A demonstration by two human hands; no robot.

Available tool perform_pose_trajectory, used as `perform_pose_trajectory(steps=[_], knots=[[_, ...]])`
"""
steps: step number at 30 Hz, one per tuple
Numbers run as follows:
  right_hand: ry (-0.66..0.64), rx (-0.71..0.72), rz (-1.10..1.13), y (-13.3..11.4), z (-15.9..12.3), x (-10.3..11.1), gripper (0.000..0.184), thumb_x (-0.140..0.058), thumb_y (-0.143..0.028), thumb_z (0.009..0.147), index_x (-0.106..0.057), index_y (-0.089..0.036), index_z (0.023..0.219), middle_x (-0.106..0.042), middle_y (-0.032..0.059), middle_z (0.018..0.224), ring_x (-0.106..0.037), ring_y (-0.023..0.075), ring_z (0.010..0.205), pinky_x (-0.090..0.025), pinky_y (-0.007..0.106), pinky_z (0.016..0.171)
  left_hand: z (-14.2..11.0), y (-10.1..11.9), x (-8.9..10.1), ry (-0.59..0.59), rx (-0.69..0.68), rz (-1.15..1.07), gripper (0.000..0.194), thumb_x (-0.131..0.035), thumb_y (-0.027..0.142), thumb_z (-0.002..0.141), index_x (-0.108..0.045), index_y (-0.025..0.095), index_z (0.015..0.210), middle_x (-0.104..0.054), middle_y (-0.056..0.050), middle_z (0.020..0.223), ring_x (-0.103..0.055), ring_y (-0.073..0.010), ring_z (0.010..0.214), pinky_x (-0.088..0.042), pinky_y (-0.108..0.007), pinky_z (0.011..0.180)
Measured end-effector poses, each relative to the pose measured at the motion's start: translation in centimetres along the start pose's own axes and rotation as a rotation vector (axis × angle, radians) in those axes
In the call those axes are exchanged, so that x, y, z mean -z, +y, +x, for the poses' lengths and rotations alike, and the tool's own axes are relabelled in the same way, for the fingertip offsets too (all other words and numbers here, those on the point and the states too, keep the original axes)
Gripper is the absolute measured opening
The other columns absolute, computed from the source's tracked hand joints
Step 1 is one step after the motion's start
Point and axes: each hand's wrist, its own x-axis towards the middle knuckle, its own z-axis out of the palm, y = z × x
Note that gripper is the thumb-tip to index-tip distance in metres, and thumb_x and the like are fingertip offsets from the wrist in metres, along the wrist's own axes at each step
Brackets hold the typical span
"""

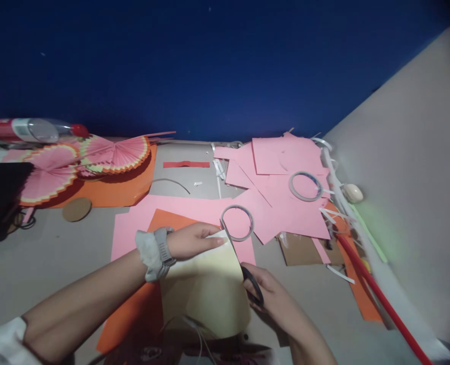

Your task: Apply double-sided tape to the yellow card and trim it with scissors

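Note:
My left hand (194, 241) lies on the top edge of a pale yellow sheet of paper (205, 291), fingers together and pinching that edge. A grey watch and a white cuff sit on its wrist. My right hand (272, 299) grips black-handled scissors (248, 276); their blades run up along the sheet's right edge. Under the yellow sheet lie an orange sheet (141, 309) and a pink sheet (134, 223).
Two tape rings (237, 223) (305, 186) rest on overlapping pink sheets (282, 172) at the right. Folded pink paper fans (114, 152) on orange paper lie at the left, with a plastic bottle (27, 130) behind. A red rod (377, 294) and paper strips run along the right wall.

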Motion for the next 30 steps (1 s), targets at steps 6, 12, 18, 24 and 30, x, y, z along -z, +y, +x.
perform_pose_trajectory(steps=[6,12,18,24,30], knots=[[-0.012,0.024,0.007,0.0,0.1,0.0,0.031,-0.054,-0.041,0.083,-0.040,-0.015,0.075,-0.032,-0.0019,0.066,-0.027,0.0074,0.060,-0.023,0.018,0.050,0.0,0.0,0.0,-0.015,0.000,-0.027,0.034,-0.044,0.041,0.088,-0.056,0.010,0.092,-0.050,0.000,0.079,-0.041,-0.0076,0.068,-0.037,-0.019,0.065],[-0.015,0.019,0.019,0.3,0.2,0.0,0.034,-0.053,-0.046,0.082,-0.040,-0.015,0.076,-0.031,-0.0023,0.066,-0.024,0.0065,0.056,-0.020,0.018,0.047,0.0,0.0,0.1,-0.006,0.011,-0.024,0.036,-0.045,0.044,0.087,-0.055,0.009,0.086,-0.045,0.002,0.071,-0.036,-0.0062,0.061,-0.033,-0.017,0.058],[-0.001,0.007,0.049,0.8,0.2,0.0,0.036,-0.051,-0.048,0.083,-0.039,-0.016,0.075,-0.031,-0.0024,0.066,-0.025,0.0070,0.057,-0.021,0.018,0.049,0.0,-0.1,0.1,-0.002,0.007,-0.040,0.033,-0.046,0.042,0.087,-0.054,0.011,0.082,-0.042,0.003,0.067,-0.033,-0.0051,0.057,-0.031,-0.016,0.055],[-0.019,0.039,0.038,1.1,0.3,0.1,0.031,-0.049,-0.043,0.086,-0.042,-0.015,0.076,-0.031,-0.0029,0.065,-0.025,0.0061,0.055,-0.021,0.019,0.048,0.0,0.1,0.1,-0.015,0.003,-0.068,0.031,-0.046,0.039,0.088,-0.054,0.010,0.081,-0.044,0.003,0.068,-0.034,-0.0044,0.058,-0.033,-0.016,0.057],[-0.024,0.070,0.058,0.9,0.4,0.0,0.030,-0.047,-0.041,0.088,-0.043,-0.014,0.076,-0.032,-0.0035,0.063,-0.025,0.0058,0.054,-0.021,0.019,0.049,0.0,0.0,0.1,-0.023,0.015,-0.090,0.031,-0.046,0.039,0.088,-0.056,0.009,0.087,-0.049,0.001,0.074,-0.041,-0.0053,0.063,-0.036,-0.016,0.061]])
